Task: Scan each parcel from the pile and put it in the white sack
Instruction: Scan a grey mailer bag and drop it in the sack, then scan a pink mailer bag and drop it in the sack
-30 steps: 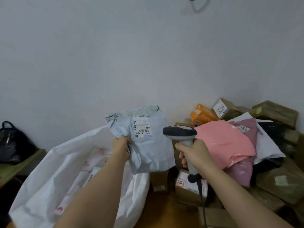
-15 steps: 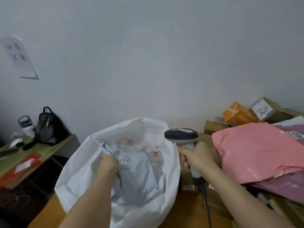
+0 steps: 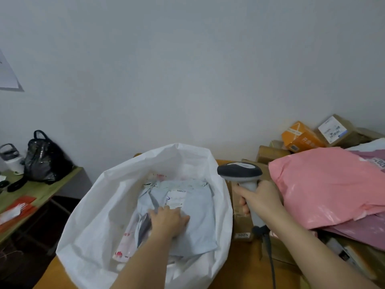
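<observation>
Left hand [image 3: 168, 221] lay with flat, straight fingers on the grey plastic mailer parcel [image 3: 187, 217] inside the white woven sack [image 3: 100, 205]; right hand [image 3: 261, 202] had its fingers curled around the grey handheld barcode scanner [image 3: 242, 178].

One sack [image 3: 100, 205] holds one grey parcel [image 3: 187, 205]. Right of the sack: one scanner [image 3: 239, 173], one pink parcel [image 3: 325, 184], one orange box [image 3: 302, 138]. Left of it: one black bag [image 3: 44, 159], one bottle [image 3: 12, 159].
</observation>
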